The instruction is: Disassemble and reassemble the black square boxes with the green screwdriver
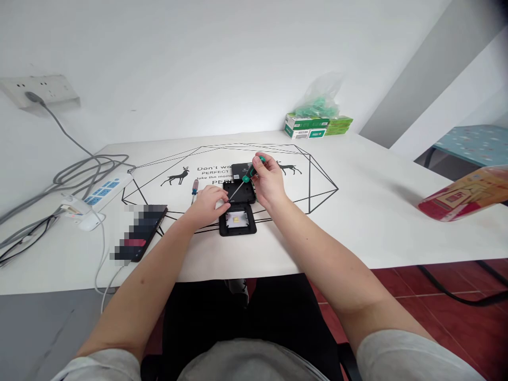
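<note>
The right hand [270, 180] grips a green-and-black screwdriver [250, 172], its shaft slanting down over a black housing [244, 193] on a white counter [365, 211], as the left hand [207, 203] curls, fingers drawn in close, at the housing's left side. Whether the left fingertips pinch a small part cannot be told. Nearer the counter's front edge, just beside the housing, lies a square black frame [223, 227] around a pale plate with a yellow center; behind the housing rests a black case [238, 169] bearing a small white label too fine to read.

A second screwdriver [195, 186], with a reddish and blue handle, lies beyond the left hand. The counter's printed surface shows deer, geometric lines and partly covered lettering: "Don't wa", "PERFECT", "take the mome" and, lower down, a line starting "PE".

At left, a dark phone [153, 222], its screen pixelated, lies near a white power strip [105, 191] with blue outlet faces, below a wall socket [47, 89] holding a gray plug. Against the wall at right, green-and-white boxes [307, 127] carry barcodes and print too small to read, with a clear plastic bag [322, 98] on top. A red-and-orange package [462, 194], its markings illegible, occupies the far right.
</note>
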Action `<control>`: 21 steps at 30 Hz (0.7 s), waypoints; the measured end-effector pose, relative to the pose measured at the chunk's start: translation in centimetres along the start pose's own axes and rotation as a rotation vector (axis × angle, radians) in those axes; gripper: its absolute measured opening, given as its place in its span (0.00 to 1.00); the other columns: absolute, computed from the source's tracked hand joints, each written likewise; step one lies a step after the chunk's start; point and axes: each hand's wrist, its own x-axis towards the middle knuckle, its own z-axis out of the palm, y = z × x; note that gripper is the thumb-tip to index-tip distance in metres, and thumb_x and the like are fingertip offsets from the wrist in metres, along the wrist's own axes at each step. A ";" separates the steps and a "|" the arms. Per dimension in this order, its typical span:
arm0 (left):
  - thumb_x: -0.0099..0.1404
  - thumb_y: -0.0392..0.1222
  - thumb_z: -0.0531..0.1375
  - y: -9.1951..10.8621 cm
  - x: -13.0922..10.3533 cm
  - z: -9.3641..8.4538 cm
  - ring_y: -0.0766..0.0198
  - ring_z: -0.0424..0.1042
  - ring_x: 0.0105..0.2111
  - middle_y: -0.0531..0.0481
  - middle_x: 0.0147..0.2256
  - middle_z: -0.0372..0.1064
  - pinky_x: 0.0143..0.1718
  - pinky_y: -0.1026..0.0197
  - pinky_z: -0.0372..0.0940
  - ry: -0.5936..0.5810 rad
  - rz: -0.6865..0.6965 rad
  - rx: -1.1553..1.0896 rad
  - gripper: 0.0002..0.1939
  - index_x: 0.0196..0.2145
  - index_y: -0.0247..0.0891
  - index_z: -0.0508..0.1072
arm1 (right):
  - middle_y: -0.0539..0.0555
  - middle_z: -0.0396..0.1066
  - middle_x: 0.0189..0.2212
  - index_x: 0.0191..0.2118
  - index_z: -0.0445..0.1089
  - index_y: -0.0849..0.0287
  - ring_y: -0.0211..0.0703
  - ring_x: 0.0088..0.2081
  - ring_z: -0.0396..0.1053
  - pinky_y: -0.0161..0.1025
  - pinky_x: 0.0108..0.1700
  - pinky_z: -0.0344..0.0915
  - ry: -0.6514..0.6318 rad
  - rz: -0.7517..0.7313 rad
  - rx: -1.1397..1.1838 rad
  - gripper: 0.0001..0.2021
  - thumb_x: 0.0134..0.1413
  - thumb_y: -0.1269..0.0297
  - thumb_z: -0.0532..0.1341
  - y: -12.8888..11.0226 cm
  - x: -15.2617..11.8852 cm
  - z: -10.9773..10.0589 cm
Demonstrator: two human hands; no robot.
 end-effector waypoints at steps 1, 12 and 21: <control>0.73 0.48 0.57 0.1 0.0 0.0 0.49 0.68 0.62 0.44 0.55 0.78 0.66 0.43 0.61 0.007 -0.001 0.002 0.10 0.40 0.44 0.77 | 0.45 0.66 0.35 0.43 0.74 0.49 0.36 0.34 0.64 0.36 0.35 0.68 0.003 0.003 -0.003 0.27 0.39 0.46 0.81 0.0 0.0 0.0; 0.74 0.43 0.57 -0.7 0.5 -0.4 0.43 0.69 0.60 0.43 0.50 0.79 0.65 0.37 0.58 0.042 -0.277 0.200 0.11 0.38 0.44 0.80 | 0.46 0.67 0.36 0.45 0.73 0.49 0.37 0.34 0.65 0.36 0.33 0.66 0.023 -0.007 -0.067 0.26 0.44 0.43 0.78 0.7 0.5 -0.6; 0.74 0.41 0.54 -2.3 0.6 -1.0 0.38 0.68 0.58 0.38 0.53 0.79 0.57 0.36 0.62 0.024 -0.550 0.405 0.14 0.42 0.44 0.81 | 0.45 0.62 0.33 0.43 0.74 0.51 0.35 0.32 0.59 0.35 0.31 0.58 0.034 0.025 -0.130 0.26 0.41 0.44 0.78 0.3 -0.3 0.1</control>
